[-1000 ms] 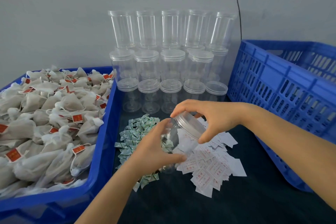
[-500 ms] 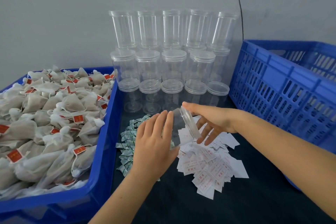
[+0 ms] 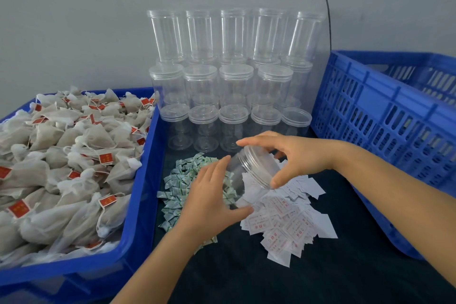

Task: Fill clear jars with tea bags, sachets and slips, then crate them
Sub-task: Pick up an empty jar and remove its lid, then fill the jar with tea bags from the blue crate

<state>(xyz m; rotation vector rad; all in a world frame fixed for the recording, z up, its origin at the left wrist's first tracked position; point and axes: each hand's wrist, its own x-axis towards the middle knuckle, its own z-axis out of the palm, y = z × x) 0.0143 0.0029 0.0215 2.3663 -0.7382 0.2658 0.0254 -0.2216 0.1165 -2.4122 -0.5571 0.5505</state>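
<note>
A clear jar (image 3: 246, 180) lies tilted in both hands above the table, with nothing visible inside it. My left hand (image 3: 212, 200) wraps its body from the left. My right hand (image 3: 288, 155) grips its clear lid (image 3: 259, 168) at the upper right end. Below lie a heap of green-white sachets (image 3: 180, 185) and a pile of white slips with red print (image 3: 286, 219). Tea bags with red tags (image 3: 61, 163) fill the blue bin (image 3: 138, 205) at left.
Several empty lidded jars (image 3: 234, 86) stand stacked in three tiers against the grey wall. A blue slatted crate (image 3: 385, 131) stands at right. A dark cloth (image 3: 271, 274) covers the table.
The left hand shifted its hold around the jar body, and the right hand turned on the lid, fingers regripping its rim. The jar stayed in place, tilted.
</note>
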